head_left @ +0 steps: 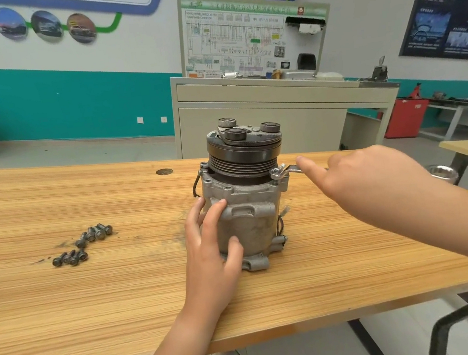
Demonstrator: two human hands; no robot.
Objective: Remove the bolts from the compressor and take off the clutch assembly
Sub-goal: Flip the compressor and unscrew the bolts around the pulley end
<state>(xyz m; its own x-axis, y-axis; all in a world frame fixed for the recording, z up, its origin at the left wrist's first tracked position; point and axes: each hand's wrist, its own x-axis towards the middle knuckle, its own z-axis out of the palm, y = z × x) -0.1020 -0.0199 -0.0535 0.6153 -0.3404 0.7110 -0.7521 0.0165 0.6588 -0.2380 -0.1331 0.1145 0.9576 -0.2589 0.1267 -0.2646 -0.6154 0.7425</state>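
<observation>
Compressor (250, 220) stands upright on the wooden table (123, 296), pulley end up; the clutch assembly (245, 146) is on top of it, not yet off.

Your left hand (212, 251) is wrapped against the near-left side of the compressor body, fingers spread on the casing, thumb low near the base. Flat bracing contact, not a closed fist.

Your right hand (366, 177) is right of the compressor, closed on the handle of a wrench (285, 171), index finger laid out along the shank. The wrench's ring end sits over a bolt on the upper-right flange ear of the compressor, just under the pulley grooves.

Loose bolts (82, 246) lie well left of the compressor, in two small clusters on the table, one just behind the other.
</observation>
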